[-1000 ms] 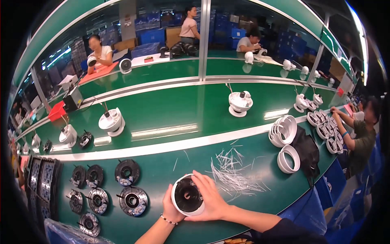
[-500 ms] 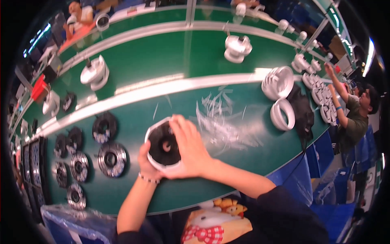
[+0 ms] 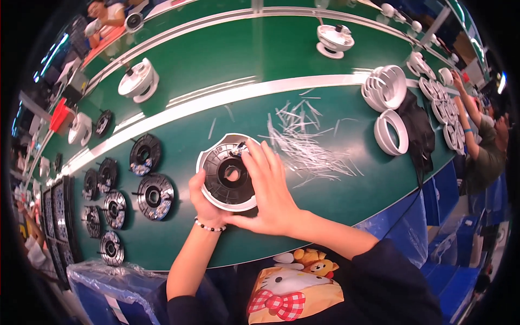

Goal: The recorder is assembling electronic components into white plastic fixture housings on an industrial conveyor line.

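Observation:
Over the green table I hold a white round housing (image 3: 215, 145) with a black ribbed disc (image 3: 216, 188) sitting inside its rim. A hole shows in the disc's centre, and small circuit parts lie near its far edge. My left hand (image 3: 205, 203), with a beaded bracelet at the wrist, grips the housing's left and near side, its thumb up along the rim. My right hand (image 3: 273, 195) is closed round the right side, its fingers reaching over the rim onto the disc. The fingers under the housing are hidden.
Several black discs with circuit parts (image 3: 155, 197) lie at the left. White paper-like strips (image 3: 309, 146) are scattered right of the housing. White rings (image 3: 391, 132) and a black cloth (image 3: 418, 127) stand further right. Beyond the rail, white assemblies (image 3: 138, 81) sit on a green belt.
The view has shifted, so the table's things appear further right and mostly higher. Both hands still hold the housing; the disc's face now shows more fully, with the circuit parts near its far edge.

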